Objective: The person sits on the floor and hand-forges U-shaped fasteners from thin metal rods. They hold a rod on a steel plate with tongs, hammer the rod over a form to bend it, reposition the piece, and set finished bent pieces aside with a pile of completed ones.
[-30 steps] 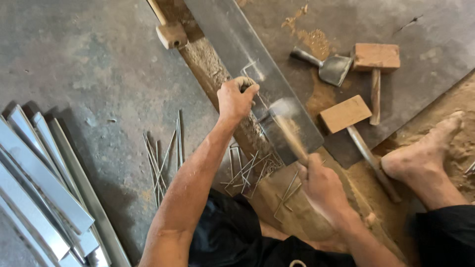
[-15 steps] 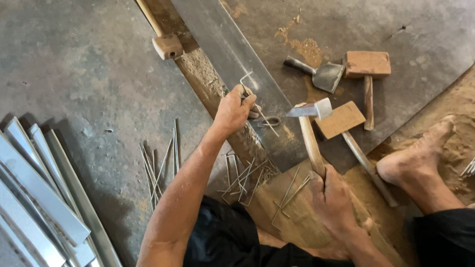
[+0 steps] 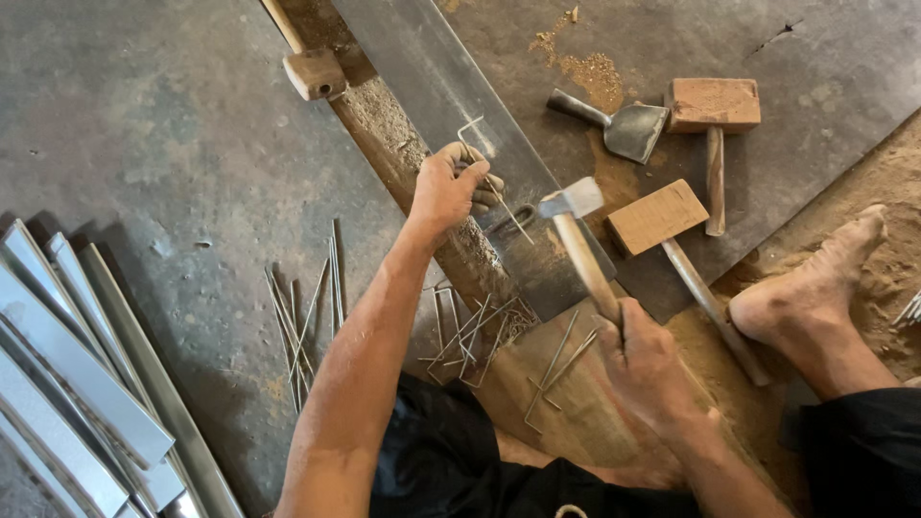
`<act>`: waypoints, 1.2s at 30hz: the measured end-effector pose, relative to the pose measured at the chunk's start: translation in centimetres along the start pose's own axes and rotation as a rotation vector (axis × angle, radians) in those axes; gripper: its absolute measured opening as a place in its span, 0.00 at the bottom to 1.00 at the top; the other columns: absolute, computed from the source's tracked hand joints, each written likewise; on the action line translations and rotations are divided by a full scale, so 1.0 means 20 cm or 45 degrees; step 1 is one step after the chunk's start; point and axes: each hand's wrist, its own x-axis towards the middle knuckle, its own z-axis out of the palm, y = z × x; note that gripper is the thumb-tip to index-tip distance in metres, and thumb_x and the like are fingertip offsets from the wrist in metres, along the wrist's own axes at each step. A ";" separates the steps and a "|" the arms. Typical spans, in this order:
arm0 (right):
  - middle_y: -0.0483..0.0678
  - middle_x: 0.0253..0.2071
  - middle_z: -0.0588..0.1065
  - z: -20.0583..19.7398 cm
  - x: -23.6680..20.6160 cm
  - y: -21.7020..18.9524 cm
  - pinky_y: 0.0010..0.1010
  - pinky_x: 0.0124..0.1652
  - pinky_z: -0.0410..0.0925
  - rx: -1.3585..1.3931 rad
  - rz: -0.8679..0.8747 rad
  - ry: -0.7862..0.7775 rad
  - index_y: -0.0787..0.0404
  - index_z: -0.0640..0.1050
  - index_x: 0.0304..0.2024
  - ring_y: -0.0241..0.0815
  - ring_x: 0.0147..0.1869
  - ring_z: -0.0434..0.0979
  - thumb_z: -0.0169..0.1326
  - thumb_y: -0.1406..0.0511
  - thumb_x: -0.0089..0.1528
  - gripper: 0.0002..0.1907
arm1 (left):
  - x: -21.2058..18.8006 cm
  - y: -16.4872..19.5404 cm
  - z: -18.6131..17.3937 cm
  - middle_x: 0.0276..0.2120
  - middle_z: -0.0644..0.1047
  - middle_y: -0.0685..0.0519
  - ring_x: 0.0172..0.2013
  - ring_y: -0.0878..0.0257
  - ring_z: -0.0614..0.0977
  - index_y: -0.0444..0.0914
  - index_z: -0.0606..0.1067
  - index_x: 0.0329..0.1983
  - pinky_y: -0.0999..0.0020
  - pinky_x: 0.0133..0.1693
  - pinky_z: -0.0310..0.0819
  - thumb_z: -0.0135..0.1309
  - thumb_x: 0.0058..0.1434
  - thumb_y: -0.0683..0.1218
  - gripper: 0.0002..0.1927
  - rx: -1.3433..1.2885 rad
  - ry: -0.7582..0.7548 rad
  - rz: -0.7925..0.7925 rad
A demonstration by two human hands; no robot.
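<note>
One head-worn camera looks steeply down from above the seated person, close over both forearms. The view faces the grey floor (image 3: 144, 144) ahead, the metal sheet (image 3: 432, 86) running diagonally through the frame's middle. No second view.

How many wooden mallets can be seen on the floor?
3: one wooden mallet at top left beside the beam, one at top right, one near the bare foot. None seems hidden.

A metal sheet (image 3: 432, 86) lies on a beam (image 3: 403, 158). Two mallets (image 3: 715, 105) and a scoop (image 3: 628, 129) lie to its right, loose wires (image 3: 307, 307) and stacked metal strips (image 3: 67, 384) to its left on the floor (image 3: 144, 115).
</note>
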 end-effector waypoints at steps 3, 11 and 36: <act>0.53 0.22 0.72 0.03 0.01 -0.08 0.41 0.22 0.68 -0.008 0.089 -0.145 0.58 0.70 0.44 0.46 0.20 0.72 0.40 0.58 0.71 0.12 | 0.03 -0.01 -0.01 0.29 0.84 0.47 0.22 0.66 0.83 0.37 0.72 0.40 0.72 0.22 0.76 0.52 0.69 0.41 0.02 -0.070 -0.020 -0.016; 0.58 0.23 0.73 0.03 0.00 -0.13 0.47 0.27 0.68 0.048 -0.098 0.123 0.62 0.71 0.44 0.54 0.24 0.77 0.48 0.61 0.67 0.10 | 0.05 -0.03 0.00 0.29 0.84 0.49 0.23 0.65 0.85 0.37 0.73 0.39 0.72 0.22 0.75 0.53 0.67 0.41 0.01 0.021 0.056 0.096; 0.63 0.24 0.74 0.02 0.03 -0.13 0.50 0.30 0.69 0.052 -0.299 0.347 0.65 0.69 0.44 0.65 0.30 0.79 0.48 0.59 0.66 0.14 | -0.16 0.05 0.10 0.26 0.82 0.48 0.27 0.57 0.86 0.37 0.73 0.34 0.64 0.32 0.77 0.58 0.64 0.43 0.06 0.636 0.412 0.733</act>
